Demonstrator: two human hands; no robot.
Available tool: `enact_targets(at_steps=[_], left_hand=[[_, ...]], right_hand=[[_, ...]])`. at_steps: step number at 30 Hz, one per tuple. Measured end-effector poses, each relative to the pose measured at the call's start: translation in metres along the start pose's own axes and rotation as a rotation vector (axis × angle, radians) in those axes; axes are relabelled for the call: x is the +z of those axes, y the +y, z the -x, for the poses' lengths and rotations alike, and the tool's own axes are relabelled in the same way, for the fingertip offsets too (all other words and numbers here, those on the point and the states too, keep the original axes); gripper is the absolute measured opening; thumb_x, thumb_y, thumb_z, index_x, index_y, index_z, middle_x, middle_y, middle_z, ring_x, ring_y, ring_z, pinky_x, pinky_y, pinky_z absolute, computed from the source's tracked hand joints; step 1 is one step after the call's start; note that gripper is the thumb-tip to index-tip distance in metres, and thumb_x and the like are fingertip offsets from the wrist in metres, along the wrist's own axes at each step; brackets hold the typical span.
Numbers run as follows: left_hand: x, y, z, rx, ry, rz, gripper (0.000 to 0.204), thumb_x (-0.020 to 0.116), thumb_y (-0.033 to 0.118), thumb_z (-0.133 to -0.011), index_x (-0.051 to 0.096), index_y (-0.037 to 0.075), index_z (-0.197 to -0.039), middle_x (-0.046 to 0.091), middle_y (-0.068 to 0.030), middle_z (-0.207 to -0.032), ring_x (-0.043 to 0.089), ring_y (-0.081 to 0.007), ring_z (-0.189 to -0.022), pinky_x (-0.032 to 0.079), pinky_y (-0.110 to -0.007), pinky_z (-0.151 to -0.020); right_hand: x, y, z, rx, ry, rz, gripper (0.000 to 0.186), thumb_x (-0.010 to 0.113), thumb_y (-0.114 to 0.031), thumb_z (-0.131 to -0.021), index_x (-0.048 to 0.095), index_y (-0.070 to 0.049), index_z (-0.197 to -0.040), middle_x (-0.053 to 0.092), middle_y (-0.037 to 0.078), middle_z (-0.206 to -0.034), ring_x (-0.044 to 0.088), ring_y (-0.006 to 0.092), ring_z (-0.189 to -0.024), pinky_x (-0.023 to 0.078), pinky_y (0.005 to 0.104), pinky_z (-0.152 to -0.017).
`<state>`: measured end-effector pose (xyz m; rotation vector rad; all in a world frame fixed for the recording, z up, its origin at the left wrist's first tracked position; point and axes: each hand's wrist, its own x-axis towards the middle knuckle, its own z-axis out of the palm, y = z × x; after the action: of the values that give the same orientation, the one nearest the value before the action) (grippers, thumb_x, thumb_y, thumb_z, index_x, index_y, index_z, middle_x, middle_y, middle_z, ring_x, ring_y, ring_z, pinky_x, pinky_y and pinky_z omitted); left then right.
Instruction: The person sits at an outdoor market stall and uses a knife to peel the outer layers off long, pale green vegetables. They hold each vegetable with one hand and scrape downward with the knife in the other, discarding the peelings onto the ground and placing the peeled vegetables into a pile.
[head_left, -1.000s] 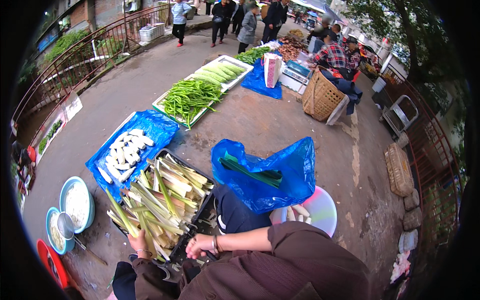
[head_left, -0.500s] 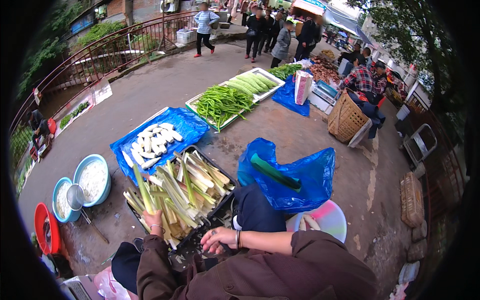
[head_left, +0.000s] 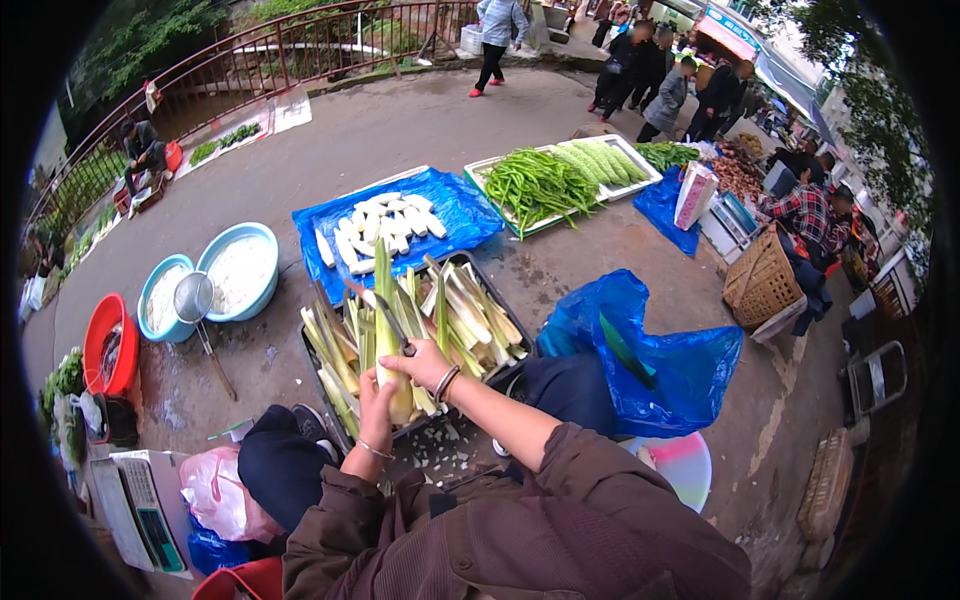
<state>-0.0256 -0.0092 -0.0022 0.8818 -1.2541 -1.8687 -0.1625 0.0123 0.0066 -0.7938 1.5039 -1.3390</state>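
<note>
My left hand (head_left: pixel 375 405) is closed around the lower part of a pale green water bamboo shoot (head_left: pixel 386 325) in its leaf sheath, held upright over the black crate (head_left: pixel 487 378). A knife (head_left: pixel 390 315) with a dark, slightly curved blade is in my right hand (head_left: pixel 424 366), beside the shoot, its blade slanting across the stalk. My right fingertips also rest by the stalk. Several cut stalks and leaf sheaths (head_left: pixel 478 315) fill the crate. Beyond it, peeled white shoots (head_left: pixel 385 225) lie on a blue plastic sheet (head_left: pixel 465 212).
Left are two blue basins (head_left: pixel 240 270) with a strainer (head_left: pixel 193 297), and a red basin (head_left: pixel 110 345). A scale (head_left: pixel 140 510) and pink bag (head_left: pixel 225 490) sit near-left. Right are a blue bag (head_left: pixel 690 370) and a pale bucket (head_left: pixel 675 470). Trays of green vegetables (head_left: pixel 540 190) lie farther off.
My left hand has lifted a shoot up from the crate's left side. My right hand has come forward to it, with the knife now visible. The view has swung left.
</note>
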Motion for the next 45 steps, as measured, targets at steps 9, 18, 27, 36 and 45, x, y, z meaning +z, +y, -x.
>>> enact_targets(at_steps=[9, 18, 27, 36, 45], left_hand=[[0.006, -0.014, 0.002, -0.233, -0.04, 0.019, 0.043, 0.035, 0.044, -0.095, 0.05, 0.004, -0.097, 0.057, -0.0077, -0.074, 0.056, -0.0154, -0.052, 0.047, -0.024, -0.039], [-0.003, -0.048, -0.005, -0.024, 0.116, -0.009, 0.035, 0.04, 0.033, -0.097, 0.056, 0.004, -0.089, 0.056, -0.0023, -0.074, 0.051, -0.0089, -0.061, 0.042, -0.023, -0.053], [-0.005, -0.047, -0.01, -0.138, 0.12, 0.182, 0.032, 0.041, 0.032, -0.096, 0.055, 0.004, -0.102, 0.058, -0.0045, -0.092, 0.054, -0.0119, -0.081, 0.045, -0.025, -0.071], [-0.006, -0.046, -0.012, -0.325, -0.081, 0.441, 0.042, 0.044, 0.035, -0.094, 0.052, -0.002, -0.111, 0.063, -0.0118, -0.097, 0.063, -0.0197, -0.085, 0.051, -0.031, -0.077], [-0.005, -0.035, -0.01, -0.386, -0.069, 0.497, 0.041, 0.043, 0.036, -0.095, 0.049, 0.0, -0.116, 0.061, -0.0116, -0.102, 0.062, -0.0206, -0.088, 0.052, -0.033, -0.077]], right_hand=[[0.005, 0.002, 0.023, 0.135, 0.155, 0.244, 0.038, 0.07, -0.036, -0.076, 0.06, 0.0, -0.083, 0.06, 0.008, -0.067, 0.055, 0.0169, -0.055, 0.045, 0.0308, -0.052], [0.021, 0.011, 0.038, -0.065, 0.409, 0.428, 0.039, 0.069, -0.037, -0.073, 0.058, 0.001, -0.077, 0.058, 0.02, -0.068, 0.057, 0.0349, -0.062, 0.044, 0.0396, -0.058], [0.029, 0.027, 0.053, -0.126, 0.421, 0.398, 0.038, 0.072, -0.026, -0.07, 0.061, 0.002, -0.093, 0.061, 0.019, -0.08, 0.059, 0.0314, -0.071, 0.047, 0.0373, -0.066], [0.011, 0.031, 0.055, -0.062, 0.328, 0.112, 0.019, 0.073, -0.012, -0.074, 0.058, -0.004, -0.083, 0.058, -0.002, -0.07, 0.052, 0.0049, -0.058, 0.044, 0.0209, -0.049], [0.015, 0.036, 0.053, -0.129, 0.359, 0.203, 0.018, 0.072, -0.014, -0.076, 0.058, -0.003, -0.08, 0.056, -0.002, -0.067, 0.05, 0.0048, -0.052, 0.042, 0.0197, -0.041]])
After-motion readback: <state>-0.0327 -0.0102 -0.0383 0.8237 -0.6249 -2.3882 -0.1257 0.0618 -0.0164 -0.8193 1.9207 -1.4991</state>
